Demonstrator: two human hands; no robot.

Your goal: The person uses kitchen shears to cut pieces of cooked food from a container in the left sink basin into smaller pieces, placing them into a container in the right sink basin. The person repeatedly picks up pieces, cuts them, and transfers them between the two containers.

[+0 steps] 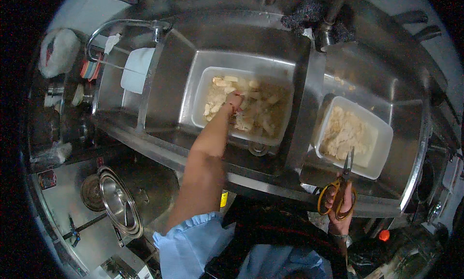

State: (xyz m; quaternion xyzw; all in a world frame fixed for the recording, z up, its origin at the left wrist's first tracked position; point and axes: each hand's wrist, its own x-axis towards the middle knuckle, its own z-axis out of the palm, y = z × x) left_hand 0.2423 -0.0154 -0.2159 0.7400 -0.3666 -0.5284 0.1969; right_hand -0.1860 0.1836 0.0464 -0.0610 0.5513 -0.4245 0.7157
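Note:
My left hand [235, 100] reaches into a white plastic tub [198, 97] in the middle sink basin. Pale food pieces [218, 97] lie in cloudy liquid around its fingers; whether it grips one cannot be told. Nearer my body on the right, my right hand [340, 203] holds scissors [347, 174] with yellow-orange handles, fingers through the loops. Their blades point away from me, over the near edge of a second white tub [385, 137] in the right basin. That tub holds a heap of pale food pieces [342, 132] in liquid.
Small scraps [340, 81] lie in the right basin behind the tub. A curved faucet [123, 22] and a white board or container [137, 70] are at the left basin. Dark scrubbing mesh [304, 16] sits at the back rim. Stacked metal bowls [121, 203] stand lower left.

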